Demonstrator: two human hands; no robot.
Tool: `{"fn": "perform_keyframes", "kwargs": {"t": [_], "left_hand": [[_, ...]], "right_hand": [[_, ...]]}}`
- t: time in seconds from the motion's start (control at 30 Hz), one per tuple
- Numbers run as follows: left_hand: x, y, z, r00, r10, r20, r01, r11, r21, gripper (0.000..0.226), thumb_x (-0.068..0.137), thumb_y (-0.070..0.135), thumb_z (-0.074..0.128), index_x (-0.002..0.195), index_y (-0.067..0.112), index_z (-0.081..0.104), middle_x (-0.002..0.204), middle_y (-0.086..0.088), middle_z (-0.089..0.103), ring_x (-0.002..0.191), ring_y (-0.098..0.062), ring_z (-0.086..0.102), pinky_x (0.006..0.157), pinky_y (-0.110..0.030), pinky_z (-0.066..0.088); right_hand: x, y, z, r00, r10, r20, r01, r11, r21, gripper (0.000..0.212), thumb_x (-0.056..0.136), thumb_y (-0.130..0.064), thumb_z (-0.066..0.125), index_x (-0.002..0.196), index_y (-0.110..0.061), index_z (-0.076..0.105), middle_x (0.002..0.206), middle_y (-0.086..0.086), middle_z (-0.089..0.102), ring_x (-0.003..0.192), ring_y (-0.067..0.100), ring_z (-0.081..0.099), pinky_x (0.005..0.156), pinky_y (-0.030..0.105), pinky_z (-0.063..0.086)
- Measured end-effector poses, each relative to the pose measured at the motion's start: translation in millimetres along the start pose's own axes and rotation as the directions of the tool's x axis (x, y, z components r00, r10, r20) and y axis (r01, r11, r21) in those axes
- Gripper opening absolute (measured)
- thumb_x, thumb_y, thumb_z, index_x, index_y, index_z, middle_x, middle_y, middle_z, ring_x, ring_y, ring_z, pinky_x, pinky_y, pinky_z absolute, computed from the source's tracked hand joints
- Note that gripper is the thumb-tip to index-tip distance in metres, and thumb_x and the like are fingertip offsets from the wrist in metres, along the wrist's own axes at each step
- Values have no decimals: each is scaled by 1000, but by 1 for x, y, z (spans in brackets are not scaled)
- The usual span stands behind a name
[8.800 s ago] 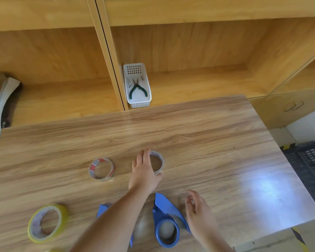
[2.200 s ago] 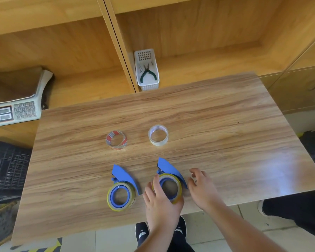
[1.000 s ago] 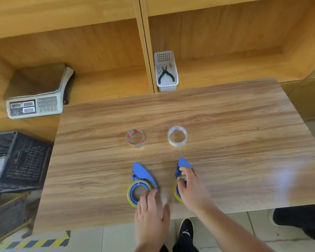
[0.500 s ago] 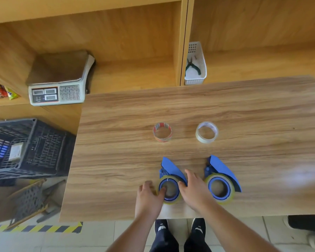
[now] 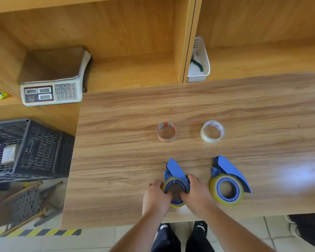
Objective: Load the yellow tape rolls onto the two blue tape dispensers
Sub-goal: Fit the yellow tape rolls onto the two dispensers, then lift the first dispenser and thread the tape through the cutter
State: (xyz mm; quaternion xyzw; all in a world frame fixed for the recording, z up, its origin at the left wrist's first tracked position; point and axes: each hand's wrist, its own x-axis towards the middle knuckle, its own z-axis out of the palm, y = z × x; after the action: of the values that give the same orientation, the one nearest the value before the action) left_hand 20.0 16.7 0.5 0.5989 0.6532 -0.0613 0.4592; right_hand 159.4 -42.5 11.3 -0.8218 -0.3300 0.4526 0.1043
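Two blue tape dispensers lie near the table's front edge. Around the hub of the left dispenser [image 5: 175,170] sits a yellow tape roll [image 5: 175,181]. My left hand [image 5: 155,197] grips that roll from the left and my right hand [image 5: 196,194] grips it from the right; both thumbs reach into the hub. The right dispenser [image 5: 229,167] lies apart from my hands, and a yellow tape roll [image 5: 225,200] rings its blue hub.
A red-and-white tape roll [image 5: 166,132] and a clear tape roll [image 5: 212,131] lie mid-table [image 5: 244,110]. On the shelf behind stand a weighing scale [image 5: 51,88] and a white basket with pliers [image 5: 198,60]. A black crate [image 5: 25,148] sits left of the table.
Both hands have closed in round the left dispenser's yellow roll, thumbs now in the hub. The view has shifted a little; the right dispenser lies as before.
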Motion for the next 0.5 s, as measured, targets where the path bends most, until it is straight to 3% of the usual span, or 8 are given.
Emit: {"fn": "perform_keyframes", "kwargs": {"t": [0.13,0.23,0.3,0.4,0.5], "left_hand": [[-5,2,-7,1000,19,0,-19,999,-27,7,77,23,60,84,26,61,73,1,70,56,-16,60,48,-29,44],[-12,1,-12,999,53,-5,-53,998,-31,16,78,28,62,94,28,61,78,4,71,64,-15,64,52,-28,46],[-17,3,-16,996,89,-18,-89,996,-30,24,78,35,64,101,31,61,86,7,71,73,-13,66,58,-27,49],[-27,5,-23,990,136,-33,-138,989,-54,31,79,38,68,109,33,60,87,10,69,70,-6,62,57,-19,42],[-34,8,-31,981,182,-73,-188,979,-81,29,80,45,71,106,36,59,86,10,68,68,-5,61,54,-13,39]], "right_hand": [[-1,-3,3,1000,17,-22,-16,999,47,59,82,-26,70,136,-25,44,119,-4,54,91,14,62,78,33,57],[-2,-6,-2,998,55,-13,-53,988,143,68,76,-25,70,139,-24,44,119,-4,56,90,12,64,73,31,57],[-1,-9,-8,998,67,5,-67,982,177,70,75,-25,70,140,-23,45,120,-2,55,88,11,63,62,23,49],[0,-14,-18,998,52,26,-56,977,208,48,74,-23,70,120,-25,57,112,0,53,79,12,61,56,23,45],[-4,-18,-28,996,43,84,-65,954,292,31,75,-16,71,103,-25,62,90,1,65,67,16,61,57,27,44]]}}
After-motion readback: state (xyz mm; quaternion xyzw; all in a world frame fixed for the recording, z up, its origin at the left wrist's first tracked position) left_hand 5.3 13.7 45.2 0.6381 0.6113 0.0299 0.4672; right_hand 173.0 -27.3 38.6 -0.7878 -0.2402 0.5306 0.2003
